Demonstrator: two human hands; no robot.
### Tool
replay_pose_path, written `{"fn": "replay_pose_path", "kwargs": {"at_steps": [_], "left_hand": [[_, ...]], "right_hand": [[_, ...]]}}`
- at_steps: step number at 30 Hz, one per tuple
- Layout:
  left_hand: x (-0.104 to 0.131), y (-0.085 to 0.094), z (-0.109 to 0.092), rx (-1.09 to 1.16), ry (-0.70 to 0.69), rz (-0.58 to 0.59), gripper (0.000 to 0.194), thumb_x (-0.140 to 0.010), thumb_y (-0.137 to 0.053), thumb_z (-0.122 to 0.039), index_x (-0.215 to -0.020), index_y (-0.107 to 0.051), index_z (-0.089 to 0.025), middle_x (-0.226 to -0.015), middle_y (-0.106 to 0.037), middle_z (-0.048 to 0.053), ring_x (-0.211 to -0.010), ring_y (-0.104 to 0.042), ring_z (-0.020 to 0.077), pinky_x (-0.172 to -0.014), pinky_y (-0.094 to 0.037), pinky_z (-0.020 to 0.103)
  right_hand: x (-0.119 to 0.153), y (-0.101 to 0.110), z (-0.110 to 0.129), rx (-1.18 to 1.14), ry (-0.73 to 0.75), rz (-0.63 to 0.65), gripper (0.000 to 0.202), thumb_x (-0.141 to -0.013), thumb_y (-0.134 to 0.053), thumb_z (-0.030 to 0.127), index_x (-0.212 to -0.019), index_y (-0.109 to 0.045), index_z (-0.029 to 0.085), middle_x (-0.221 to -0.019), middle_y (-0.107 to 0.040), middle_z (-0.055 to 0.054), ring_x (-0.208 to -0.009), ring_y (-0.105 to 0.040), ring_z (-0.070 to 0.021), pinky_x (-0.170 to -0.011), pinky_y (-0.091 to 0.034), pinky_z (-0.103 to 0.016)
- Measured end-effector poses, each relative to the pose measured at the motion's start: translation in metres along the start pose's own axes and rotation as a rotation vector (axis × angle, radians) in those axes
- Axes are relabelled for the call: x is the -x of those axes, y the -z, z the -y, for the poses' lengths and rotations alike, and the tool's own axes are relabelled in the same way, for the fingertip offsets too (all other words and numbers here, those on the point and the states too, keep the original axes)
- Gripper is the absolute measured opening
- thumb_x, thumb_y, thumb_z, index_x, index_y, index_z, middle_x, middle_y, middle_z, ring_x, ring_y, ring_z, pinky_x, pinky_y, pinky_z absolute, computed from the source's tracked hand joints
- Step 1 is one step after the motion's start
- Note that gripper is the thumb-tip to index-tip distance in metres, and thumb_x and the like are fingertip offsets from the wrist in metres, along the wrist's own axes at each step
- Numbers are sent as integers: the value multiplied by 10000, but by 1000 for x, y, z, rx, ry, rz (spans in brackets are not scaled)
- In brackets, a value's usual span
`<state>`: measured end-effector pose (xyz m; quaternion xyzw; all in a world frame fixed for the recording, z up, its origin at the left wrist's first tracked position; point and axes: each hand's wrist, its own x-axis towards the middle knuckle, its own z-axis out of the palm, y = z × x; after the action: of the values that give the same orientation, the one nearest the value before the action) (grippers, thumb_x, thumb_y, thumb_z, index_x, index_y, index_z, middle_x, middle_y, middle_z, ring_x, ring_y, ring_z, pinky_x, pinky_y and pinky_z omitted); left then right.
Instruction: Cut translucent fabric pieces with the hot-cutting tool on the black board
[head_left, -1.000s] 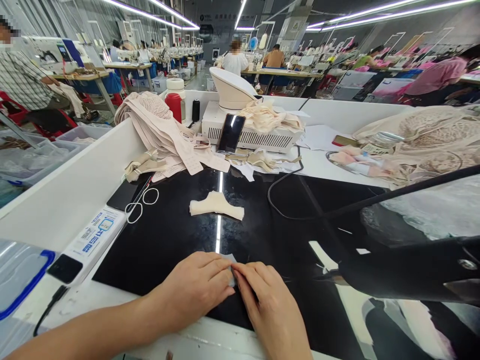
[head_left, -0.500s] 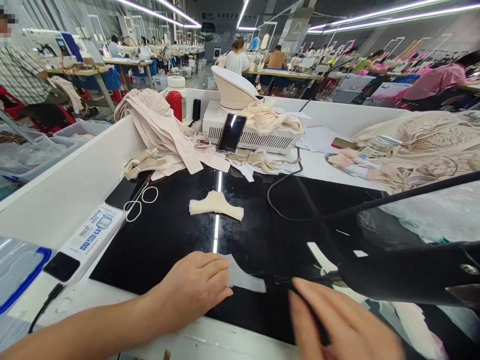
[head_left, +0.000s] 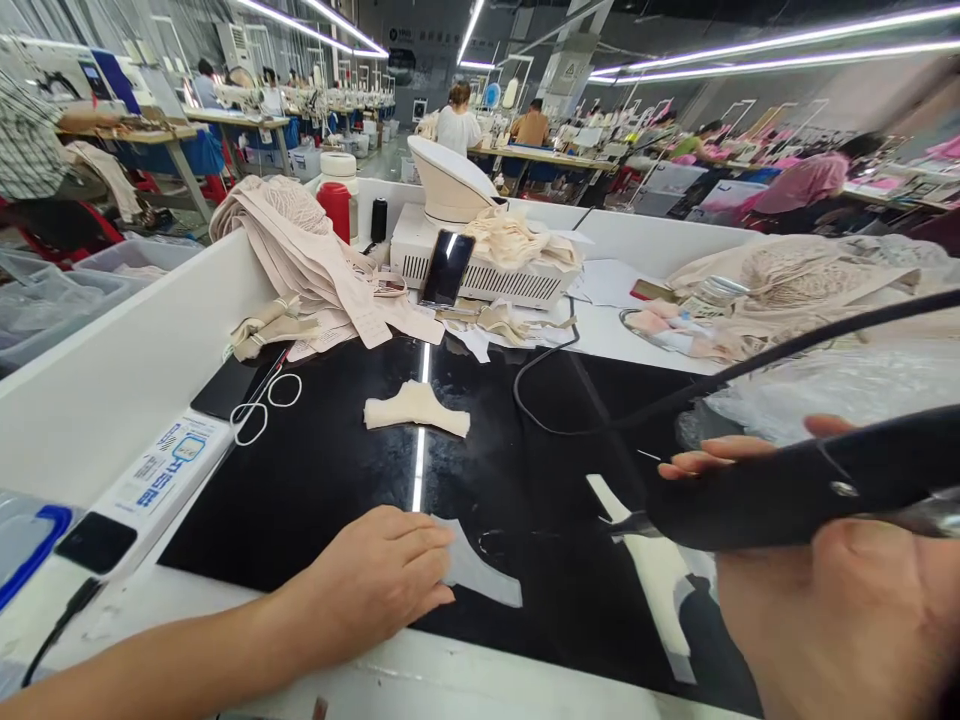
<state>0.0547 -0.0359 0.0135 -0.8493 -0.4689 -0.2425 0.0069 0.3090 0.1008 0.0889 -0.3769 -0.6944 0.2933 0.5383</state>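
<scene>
My left hand (head_left: 390, 570) is closed over the left end of a thin, greyish-white fabric piece (head_left: 484, 570) at the front of the black mat (head_left: 315, 500). The piece's curved right end sticks out from under the fingers. My right hand (head_left: 832, 610) is wrapped round a black corded hand tool (head_left: 750, 495), whose metal tip points left. Below that tip lies a narrow cream foam strip (head_left: 660, 590) with greyish fabric along its edge. Farther back sits a thick cream foam piece (head_left: 417, 408) with two side arms, touched by neither hand.
The tool's black cable (head_left: 825, 350) loops across the mat. A phone (head_left: 448, 268) leans on a white vented box (head_left: 487, 275). Beige fabric strips (head_left: 315, 250) hang over the left wall. Another phone (head_left: 97, 543), a long white box (head_left: 176, 460) and a white cable (head_left: 251, 423) line the left side.
My right hand has moved right and up and taken hold of the black corded tool. The view has shifted slightly. My left hand stays on the greyish-white fabric piece.
</scene>
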Motion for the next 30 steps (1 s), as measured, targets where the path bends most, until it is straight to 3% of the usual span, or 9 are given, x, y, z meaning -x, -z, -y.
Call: {"fn": "replay_pose_path", "kwargs": {"at_steps": [2,4,8,13,19,30], "left_hand": [[1,0,0,-5,1,5,169,-1049,-535,-300,-1033,-620,-155,-1208,-716,46,-1134,-663,185,-887,-565,310],[2,-1,0,-6,4,8,167,-1049,-533,-305,-1040,-619,-162,-1223,-712,41,-1143,-659,188,-894,-559,311],[3,-2,0,1,8,1,195,-1070,-484,-309,-1047,-620,-170,-1231,-714,37,-1144,-659,196,-896,-547,319],[2,-1,-1,-10,0,-5,211,-1080,-464,-300,-1020,-617,-169,-1225,-717,29,-1125,-661,193,-860,-547,329],[0,-1,-1,-34,-22,-8,207,-1070,-494,-297,-1009,-633,-155,-1226,-717,42,-1142,-652,188,-829,-545,320],[1,-4,-1,-68,-36,-19,215,-1068,-503,-314,-1002,-631,-154,-1229,-712,37,-1123,-649,187,-812,-525,312]], "right_hand": [[-6,-10,11,-238,-99,-78,523,-819,-745,590,-1264,-608,351,-908,-662,-95,-760,-668,-290,-716,-574,-524],[-5,-25,21,-359,-90,-16,558,-703,-853,595,-1144,-644,323,-797,-674,-64,-665,-662,-259,-627,-575,-477],[7,-63,37,-470,-7,-31,419,-776,-796,568,-1006,-570,300,-724,-596,15,-529,-583,-180,-429,-523,-342],[18,-97,40,-532,-9,-37,456,-826,-739,592,-1086,-487,316,-763,-532,31,-533,-562,-165,-434,-502,-322],[22,-107,30,-410,17,-37,447,-880,-624,623,-1158,-422,337,-797,-501,14,-558,-542,-181,-465,-497,-347],[21,-112,28,-681,59,-84,390,-836,-783,418,-1145,-575,301,-791,-600,26,-579,-588,-165,-484,-533,-313]]}}
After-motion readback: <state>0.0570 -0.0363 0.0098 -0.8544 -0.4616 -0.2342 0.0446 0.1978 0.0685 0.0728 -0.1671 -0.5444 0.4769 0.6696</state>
